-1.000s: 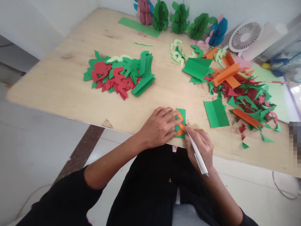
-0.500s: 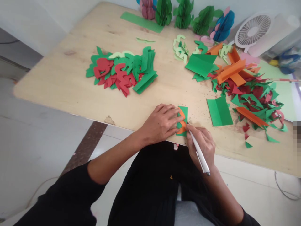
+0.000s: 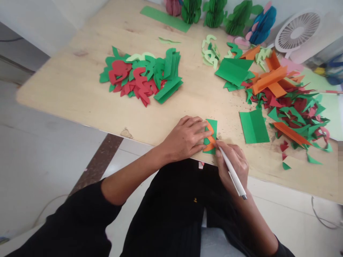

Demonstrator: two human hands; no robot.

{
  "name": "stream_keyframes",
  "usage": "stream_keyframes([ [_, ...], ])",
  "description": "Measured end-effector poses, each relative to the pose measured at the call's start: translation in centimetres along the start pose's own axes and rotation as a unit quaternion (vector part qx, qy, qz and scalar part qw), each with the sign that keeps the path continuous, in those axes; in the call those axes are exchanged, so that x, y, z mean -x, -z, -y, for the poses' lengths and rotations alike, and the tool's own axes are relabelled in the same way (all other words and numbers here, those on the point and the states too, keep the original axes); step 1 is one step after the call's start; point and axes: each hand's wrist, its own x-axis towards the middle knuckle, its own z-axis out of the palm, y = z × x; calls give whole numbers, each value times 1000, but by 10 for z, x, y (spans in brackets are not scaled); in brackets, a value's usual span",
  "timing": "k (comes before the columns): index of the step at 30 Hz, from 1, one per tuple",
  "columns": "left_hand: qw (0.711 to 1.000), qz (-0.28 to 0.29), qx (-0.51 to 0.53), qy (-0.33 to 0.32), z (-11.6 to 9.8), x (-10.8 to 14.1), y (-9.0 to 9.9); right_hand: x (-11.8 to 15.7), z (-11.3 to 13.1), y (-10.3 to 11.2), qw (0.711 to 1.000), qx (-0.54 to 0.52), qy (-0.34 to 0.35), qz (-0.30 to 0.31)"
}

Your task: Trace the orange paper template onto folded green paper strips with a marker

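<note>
Near the table's front edge lies a small green paper piece with a curvy orange paper shape on top. My left hand lies flat from the left, its spread fingertips pressing on the orange shape and the green paper. A white pen is gripped in my right hand, its tip at the right edge of the orange shape. The pen's exact contact point is partly hidden by my fingers.
A pile of red and green cutouts lies left. Right are a folded green sheet, orange strips and scraps. Behind stand honeycomb paper figures and a white fan.
The whole view has shifted slightly, so the table items appear a little to the right. Both hands keep nearly the same pose on the paper and pen.
</note>
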Motion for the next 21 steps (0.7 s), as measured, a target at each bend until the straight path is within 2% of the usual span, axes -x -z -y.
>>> stream_keyframes([
  [11,1000,8,-1,7,-1,-1,4,2,0,0,1000,-11,-18,5],
  [21,1000,5,-2,9,-1,0,2,2,-1,-1,1000,-12,-4,-4],
])
